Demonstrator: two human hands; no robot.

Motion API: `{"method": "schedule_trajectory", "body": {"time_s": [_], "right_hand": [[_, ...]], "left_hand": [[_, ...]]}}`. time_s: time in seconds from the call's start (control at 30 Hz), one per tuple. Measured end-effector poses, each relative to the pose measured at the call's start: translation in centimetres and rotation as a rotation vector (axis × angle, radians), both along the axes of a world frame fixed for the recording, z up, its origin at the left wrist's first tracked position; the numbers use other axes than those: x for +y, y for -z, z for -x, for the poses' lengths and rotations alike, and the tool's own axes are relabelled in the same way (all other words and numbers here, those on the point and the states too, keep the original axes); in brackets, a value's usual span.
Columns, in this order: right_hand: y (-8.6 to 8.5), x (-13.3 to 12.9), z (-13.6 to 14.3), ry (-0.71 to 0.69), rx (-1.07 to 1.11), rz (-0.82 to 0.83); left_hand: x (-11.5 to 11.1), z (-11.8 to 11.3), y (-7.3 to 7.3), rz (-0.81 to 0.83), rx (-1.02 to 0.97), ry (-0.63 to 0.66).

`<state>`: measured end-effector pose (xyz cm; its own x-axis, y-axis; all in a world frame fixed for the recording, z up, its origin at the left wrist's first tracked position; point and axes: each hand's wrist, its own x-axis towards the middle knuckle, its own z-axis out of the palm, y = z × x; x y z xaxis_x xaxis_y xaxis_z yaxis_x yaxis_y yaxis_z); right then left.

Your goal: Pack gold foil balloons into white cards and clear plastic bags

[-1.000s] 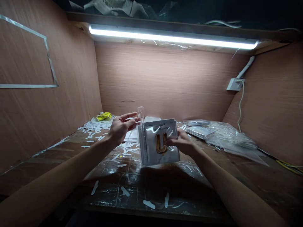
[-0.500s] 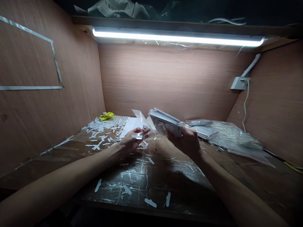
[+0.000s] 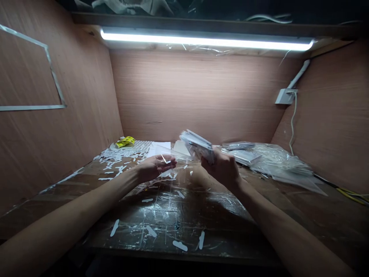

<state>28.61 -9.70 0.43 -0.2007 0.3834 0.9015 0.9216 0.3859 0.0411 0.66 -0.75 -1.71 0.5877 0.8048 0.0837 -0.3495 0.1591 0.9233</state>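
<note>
My right hand [image 3: 220, 165] is closed round the near end of a thick stack of thin packets in clear film [image 3: 197, 144], raised above the table. The stack is slightly blurred. To its left, my left hand [image 3: 157, 167] has its palm turned up, with a clear plastic piece [image 3: 165, 158] that catches the light at the fingers; how firmly it is gripped is hard to tell. White sheets [image 3: 160, 148] lie on the table behind my left hand.
Many small white cutouts [image 3: 115, 156] and a yellow label strip [image 3: 125, 142] lie at the left. Film-wrapped packets [image 3: 245, 156] and a clear bag [image 3: 285, 161] rest at the right. Loose white tabs [image 3: 180, 245] dot the table's front. A lit tube hangs above.
The view has shifted slightly. The upright clear film by my left hand has dropped lower and looks flatter. My left hand has moved a little away from the stack, which my right hand still holds.
</note>
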Motion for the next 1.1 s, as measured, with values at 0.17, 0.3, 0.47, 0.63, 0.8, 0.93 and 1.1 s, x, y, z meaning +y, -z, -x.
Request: {"method": "schedule_trajectory", "body": {"time_s": [0.17,0.3,0.47,0.63,0.8,0.93,1.1], "right_hand": [[0.4,-0.5,1.0,-0.013,-0.210,0.150],[0.6,-0.9,1.9,-0.001,-0.304,0.236],[0.7,-0.8,1.8,-0.003,-0.339,0.201],[0.2,-0.5,0.4,0.030,-0.211,0.012],[-0.6,-0.7,-0.2,0.093,-0.137,-0.109],[-0.5,-1.0,0.1,0.088,-0.176,-0.080],[0.4,-1.2,1.3,0.073,-0.327,0.035]], "left_hand": [[-1.3,2.2,-3.0,-0.068,0.402,0.417],[-1.8,3.5,-4.5,0.108,0.365,0.445],[-1.1,1.1,-2.7,0.041,0.293,0.017],[-1.3,0.3,-3.3,-0.130,-0.144,-0.150],[-0.5,0.7,-3.0,0.023,-0.165,-0.288],[0.4,0.5,-1.0,0.135,0.274,-0.288],[0.9,2.1,-1.6,-0.056,0.603,-0.304]]}}
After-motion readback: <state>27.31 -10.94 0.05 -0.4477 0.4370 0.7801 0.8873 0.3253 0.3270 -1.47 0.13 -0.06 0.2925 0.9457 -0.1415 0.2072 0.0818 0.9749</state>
